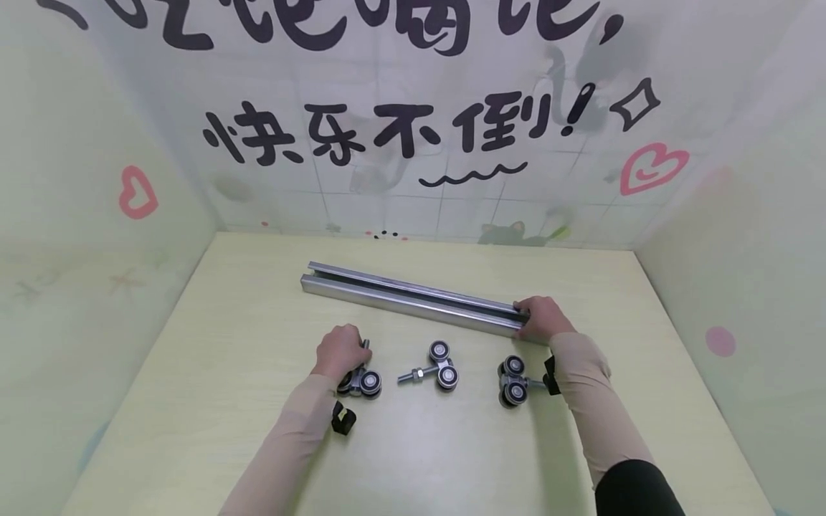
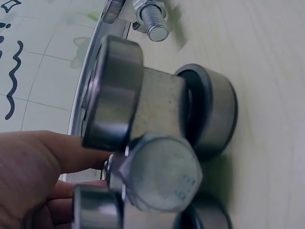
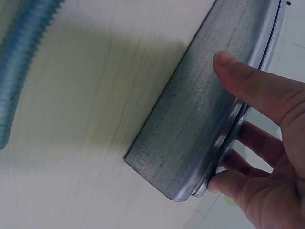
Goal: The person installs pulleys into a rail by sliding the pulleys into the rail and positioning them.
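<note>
This looks like a small staged booth set up for recording hand work, not a lived-in room or a real workshop. A pale yellow wood-grain surface (image 1: 213,401) is boxed in on three sides by upright panels. The back panel (image 1: 413,107) is printed to look like white tile, with large black Chinese lettering, a wavy line, pink hearts and cartoon cats along its lower edge. The side panels (image 1: 77,287) are pale green with faint hearts and dots. The only hardware lying here is a steel sliding-door rail (image 1: 413,297) and a few wheeled roller hangers (image 1: 439,365).
</note>
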Tool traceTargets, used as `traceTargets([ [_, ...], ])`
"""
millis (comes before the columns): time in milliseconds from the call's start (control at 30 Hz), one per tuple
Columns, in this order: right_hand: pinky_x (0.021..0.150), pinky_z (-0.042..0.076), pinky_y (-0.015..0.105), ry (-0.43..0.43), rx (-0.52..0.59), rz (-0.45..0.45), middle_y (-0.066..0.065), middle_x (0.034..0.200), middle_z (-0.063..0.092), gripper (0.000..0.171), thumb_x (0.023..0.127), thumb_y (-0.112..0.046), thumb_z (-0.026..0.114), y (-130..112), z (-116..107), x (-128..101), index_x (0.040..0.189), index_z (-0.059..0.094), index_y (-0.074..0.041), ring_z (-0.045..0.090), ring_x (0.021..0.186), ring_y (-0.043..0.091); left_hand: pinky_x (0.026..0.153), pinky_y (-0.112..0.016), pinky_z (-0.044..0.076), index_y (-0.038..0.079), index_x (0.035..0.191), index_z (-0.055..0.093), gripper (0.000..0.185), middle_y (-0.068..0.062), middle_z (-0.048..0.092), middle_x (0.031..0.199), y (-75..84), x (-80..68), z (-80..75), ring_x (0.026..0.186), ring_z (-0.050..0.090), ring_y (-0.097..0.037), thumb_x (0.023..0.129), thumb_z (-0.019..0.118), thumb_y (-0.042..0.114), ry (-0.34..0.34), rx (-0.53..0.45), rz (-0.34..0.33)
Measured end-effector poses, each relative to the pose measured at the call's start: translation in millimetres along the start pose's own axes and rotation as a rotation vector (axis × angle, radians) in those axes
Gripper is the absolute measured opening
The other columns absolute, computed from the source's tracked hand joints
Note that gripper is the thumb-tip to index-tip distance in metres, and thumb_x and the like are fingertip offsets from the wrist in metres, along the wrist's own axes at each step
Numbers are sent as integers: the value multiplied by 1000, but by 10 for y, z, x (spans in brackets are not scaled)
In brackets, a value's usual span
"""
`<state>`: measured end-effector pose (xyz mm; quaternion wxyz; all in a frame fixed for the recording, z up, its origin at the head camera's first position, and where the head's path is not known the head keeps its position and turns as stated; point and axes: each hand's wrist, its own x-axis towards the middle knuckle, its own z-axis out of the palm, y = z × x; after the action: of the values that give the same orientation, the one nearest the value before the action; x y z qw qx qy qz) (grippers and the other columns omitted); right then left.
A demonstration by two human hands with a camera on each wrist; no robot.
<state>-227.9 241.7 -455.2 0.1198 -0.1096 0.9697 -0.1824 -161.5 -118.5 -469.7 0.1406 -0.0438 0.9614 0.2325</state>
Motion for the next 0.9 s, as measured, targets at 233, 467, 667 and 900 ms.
traceTargets([
  [233,93,40,48,4,-6,-11,25,117,56,63,62,-12,80,10,19,7,118,56,4,52,105,41,38,-22,30,14,48,40,33,3,38,45,10,-17,-44,43,39,-13,72,62,14,44,-2,24],
  [467,93,40,49,2,6,-10,26,118,55,63,63,-11,79,26,36,19,119,55,4,51,106,42,38,-22,29,14,46,40,36,4,39,43,-20,-29,-77,41,38,-12,73,63,16,100,-6,55],
  [667,94,40,49,-4,10,-12,25,119,55,62,63,-11,79,19,35,21,118,55,4,51,107,42,38,-21,26,11,50,46,30,3,42,47,9,-26,-119,43,36,-11,74,63,17,139,-21,86],
  [900,93,40,49,-12,8,2,27,119,54,63,63,-11,79,19,10,11,119,55,4,50,107,43,43,-25,39,1,78,65,16,-3,59,60,38,-36,-170,50,49,-14,74,65,16,209,-62,156],
])
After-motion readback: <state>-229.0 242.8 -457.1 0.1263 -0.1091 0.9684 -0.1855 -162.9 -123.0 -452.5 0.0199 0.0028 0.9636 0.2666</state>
